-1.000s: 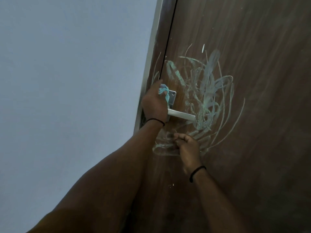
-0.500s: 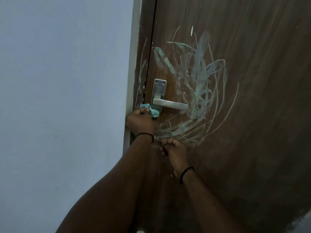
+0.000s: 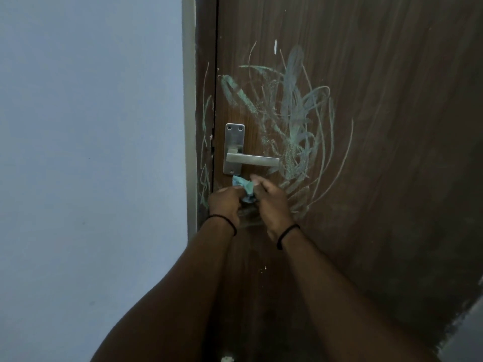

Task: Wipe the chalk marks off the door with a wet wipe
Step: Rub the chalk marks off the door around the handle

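Brown wooden door (image 3: 379, 178), green chalk marks (image 3: 295, 121) scrawled beside its metal handle (image 3: 251, 160).

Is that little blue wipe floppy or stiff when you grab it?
Probably floppy: the wet wipe is scrunched into folds between the left hand and right hand. It looks light too, since fingertips alone hold it. Being thin, it might tear if pulled hard.

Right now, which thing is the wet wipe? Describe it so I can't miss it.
Find the brown wooden door and its metal lever handle. Just below the handle plate, the left hand and right hand meet; the wet wipe is pinched between them. It is the only crumpled, pale blue-green thing there.
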`<state>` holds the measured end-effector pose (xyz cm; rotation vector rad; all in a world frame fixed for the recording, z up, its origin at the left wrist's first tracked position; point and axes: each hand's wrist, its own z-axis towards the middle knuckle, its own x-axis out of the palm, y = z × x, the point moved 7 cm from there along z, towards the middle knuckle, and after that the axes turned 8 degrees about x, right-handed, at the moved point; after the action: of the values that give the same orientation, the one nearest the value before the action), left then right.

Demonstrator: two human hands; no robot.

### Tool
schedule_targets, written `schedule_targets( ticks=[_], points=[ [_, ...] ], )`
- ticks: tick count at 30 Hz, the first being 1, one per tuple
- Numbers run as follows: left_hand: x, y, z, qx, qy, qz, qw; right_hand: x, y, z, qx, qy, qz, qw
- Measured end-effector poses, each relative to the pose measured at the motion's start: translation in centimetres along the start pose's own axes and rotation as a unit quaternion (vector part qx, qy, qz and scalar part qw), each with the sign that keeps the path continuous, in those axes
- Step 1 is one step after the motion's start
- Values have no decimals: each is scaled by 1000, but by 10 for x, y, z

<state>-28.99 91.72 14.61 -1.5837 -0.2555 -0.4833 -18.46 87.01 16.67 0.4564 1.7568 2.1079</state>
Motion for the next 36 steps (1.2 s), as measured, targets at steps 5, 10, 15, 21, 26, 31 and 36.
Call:
schedule_targets(
  ticks=[5, 10, 15, 21, 26, 31, 36],
  points=[
    [-20, -25, 2, 60, 30, 69, 995, 17, 16, -7, -68, 72, -78, 992],
    [-18, -31, -7, 63, 54, 72, 994, 9, 39, -23, -173, 5, -225, 959],
    [0, -51, -25, 182, 168, 158, 956, -6, 51, -35, -198, -56, -238, 949],
    [5, -75, -42, 334, 171, 285, 882, -4, 60, -48, -178, -83, -164, 967],
    [-7, -96, -44, 417, 75, 317, 848, 19, 72, -52, -186, 9, -190, 964],
    [-21, -118, -45, 471, 5, 381, 795, 17, 106, -51, -290, -79, -378, 876],
    [-35, -126, -34, 459, -64, 361, 809, 37, 152, -19, -329, -122, -462, 815]
  ],
)
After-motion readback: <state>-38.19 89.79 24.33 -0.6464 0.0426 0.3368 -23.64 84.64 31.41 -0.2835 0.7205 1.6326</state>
